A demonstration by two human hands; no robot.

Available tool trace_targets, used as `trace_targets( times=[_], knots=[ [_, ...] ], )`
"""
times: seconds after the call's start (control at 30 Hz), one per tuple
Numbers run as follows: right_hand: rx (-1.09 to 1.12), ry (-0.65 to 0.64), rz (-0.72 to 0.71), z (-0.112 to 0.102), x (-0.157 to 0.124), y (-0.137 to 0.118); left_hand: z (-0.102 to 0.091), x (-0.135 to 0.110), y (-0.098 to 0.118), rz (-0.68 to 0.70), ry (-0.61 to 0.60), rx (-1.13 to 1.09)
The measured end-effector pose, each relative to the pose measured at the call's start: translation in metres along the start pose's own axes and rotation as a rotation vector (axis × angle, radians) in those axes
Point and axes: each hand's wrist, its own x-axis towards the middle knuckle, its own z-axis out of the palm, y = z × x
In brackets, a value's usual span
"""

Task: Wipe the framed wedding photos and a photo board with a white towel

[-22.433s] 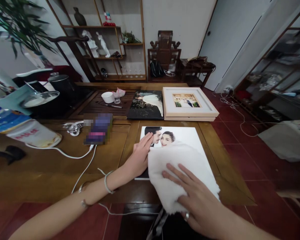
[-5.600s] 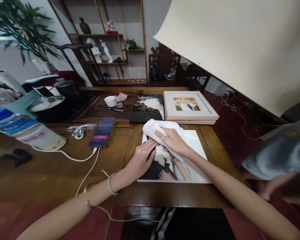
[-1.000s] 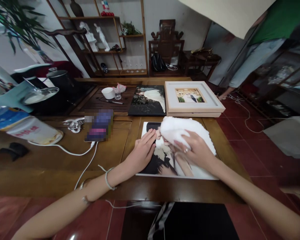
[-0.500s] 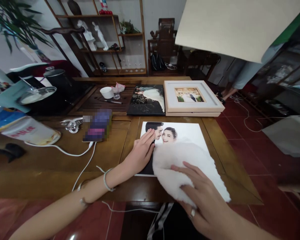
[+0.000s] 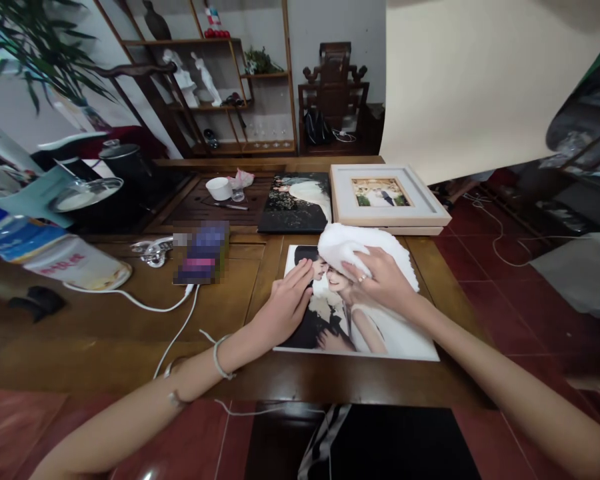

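A large unframed wedding photo print (image 5: 380,333) lies flat on the wooden table (image 5: 105,333) in front of me. My left hand (image 5: 285,303) rests flat on the print's left edge, fingers stretched out. My right hand (image 5: 380,277) presses a white cloth (image 5: 345,243) onto the print's far end, with fingers curled over the cloth.
Behind the print lie a dark photo panel (image 5: 295,203) and a white framed picture (image 5: 387,193). To the left are a phone (image 5: 203,253) with a white cable (image 5: 145,303), a cup (image 5: 219,189) and a bag (image 5: 50,250). A big beige board (image 5: 470,87) hangs at the upper right.
My right hand has swept the cloth from the print's near end back to its far end. The beige board has come lower and closer. My left hand has stayed put.
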Motion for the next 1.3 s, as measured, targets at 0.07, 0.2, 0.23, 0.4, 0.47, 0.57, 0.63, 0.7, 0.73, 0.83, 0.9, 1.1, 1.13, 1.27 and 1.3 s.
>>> trace_targets(
  times=[0.07, 0.2, 0.23, 0.4, 0.47, 0.57, 0.63, 0.7, 0.73, 0.83, 0.9, 1.1, 1.13, 1.27, 1.3],
  knots=[
    [0.021, -0.005, 0.004, 0.001, -0.002, -0.004, 0.000, 0.000, -0.001, 0.002, 0.008, -0.008],
    [0.002, -0.003, -0.071, 0.001, -0.045, -0.034, 0.000, -0.001, -0.003, 0.017, 0.000, -0.024],
    [0.009, -0.005, -0.093, -0.001, -0.059, -0.044, 0.000, -0.001, -0.004, 0.026, -0.001, -0.028],
    [0.135, -0.075, -0.219, -0.014, -0.105, -0.076, 0.001, -0.002, -0.004, 0.017, 0.004, -0.023],
    [0.079, -0.061, -0.199, -0.018, -0.105, -0.068, 0.001, -0.001, -0.004, 0.011, 0.005, -0.014],
    [-0.083, 0.029, -0.155, -0.019, -0.090, -0.037, 0.001, -0.001, -0.002, 0.014, 0.009, 0.000],
    [-0.136, 0.058, -0.113, -0.018, -0.073, -0.015, 0.000, 0.000, -0.001, 0.017, 0.008, 0.007],
    [-0.132, 0.056, -0.039, -0.016, -0.054, 0.001, 0.000, 0.000, -0.001, 0.020, 0.007, 0.014],
    [-0.128, 0.058, 0.007, -0.015, -0.045, 0.006, -0.001, 0.000, -0.001, 0.020, 0.010, 0.016],
    [-0.145, 0.084, 0.077, -0.006, -0.023, 0.005, -0.001, -0.001, 0.000, 0.016, 0.033, -0.006],
    [-0.145, 0.079, 0.035, 0.003, -0.016, -0.004, -0.002, -0.001, 0.001, 0.007, 0.072, -0.060],
    [0.053, -0.131, -0.283, 0.022, -0.040, -0.054, -0.013, 0.002, 0.002, -0.010, 0.291, -0.251],
    [0.092, -0.183, -0.338, 0.021, -0.047, -0.062, -0.015, 0.003, 0.002, -0.025, 0.307, -0.269],
    [0.198, -0.330, -0.431, 0.006, -0.077, -0.079, -0.015, 0.003, 0.001, -0.050, 0.303, -0.278],
    [0.209, -0.324, -0.418, -0.001, -0.083, -0.078, -0.014, 0.003, 0.001, -0.040, 0.289, -0.263]
  ],
)
